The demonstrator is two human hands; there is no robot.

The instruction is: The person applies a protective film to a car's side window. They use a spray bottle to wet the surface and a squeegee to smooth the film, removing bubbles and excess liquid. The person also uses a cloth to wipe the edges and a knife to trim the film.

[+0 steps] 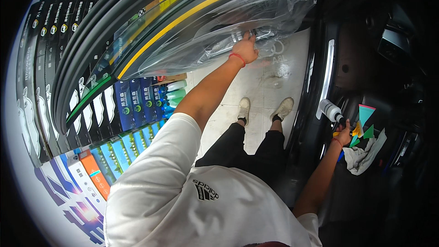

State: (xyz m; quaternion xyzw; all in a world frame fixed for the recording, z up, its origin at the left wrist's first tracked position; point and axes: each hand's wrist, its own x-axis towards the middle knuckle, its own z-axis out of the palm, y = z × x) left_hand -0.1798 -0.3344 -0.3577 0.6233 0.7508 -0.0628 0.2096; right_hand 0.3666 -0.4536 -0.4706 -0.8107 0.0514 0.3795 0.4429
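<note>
A: How is the step handled?

B: The plastic-wrapped car door (206, 23) is steadied by the left hand (247, 48), fingers pressed flat on the film. The white spray bottle (330, 110), at the door sill (325, 77), is clasped by the right hand (344, 128); a firm grip is advised.

A: Obstructions?

B: Coloured squeegees (366, 123) and a grey cloth (363, 155) lie beside it; boxed stock (114, 123) crowds the left.

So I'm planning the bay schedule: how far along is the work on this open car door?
Done: clear plastic sheet drapes the door. In hand: left hand presses that sheet; right hand grips a spray bottle by squeegees and cloth. Left: nothing visibly applied yet.
</note>
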